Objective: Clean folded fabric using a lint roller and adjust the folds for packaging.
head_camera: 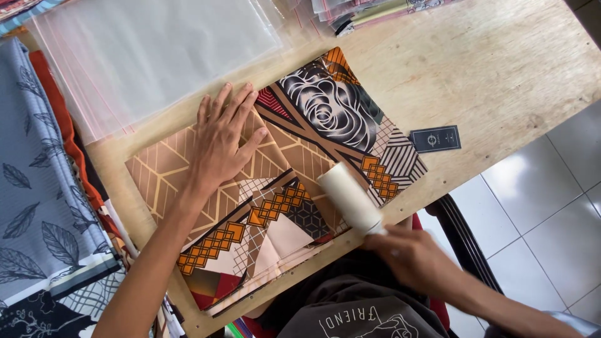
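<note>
1. One view only, from the head camera, looking down on a wooden counter [488, 69].
2. Left hand [220, 141]: open, fingers spread, palm pressed flat on a folded patterned cloth [300, 169]; it grips nothing.
3. Cloth: brown, orange and black geometric print with a large rose figure at its upper end; lies flat on the counter, slanting from lower left to upper right, directly in front of the person.
4. Right hand [416, 256]: closed around the handle of a white lint roller [349, 197]. Motion blur on this hand.
5. Roller: its drum lies on the cloth near the cloth's lower right edge, apart from the left hand.
6. Small dark tag [436, 139]: on bare counter just right of the cloth, not touching it.
7. Clear plastic bags [144, 50]: stacked at upper left, above the cloth.
8. Grey leaf-print fabric [37, 188]: at far left.
</note>
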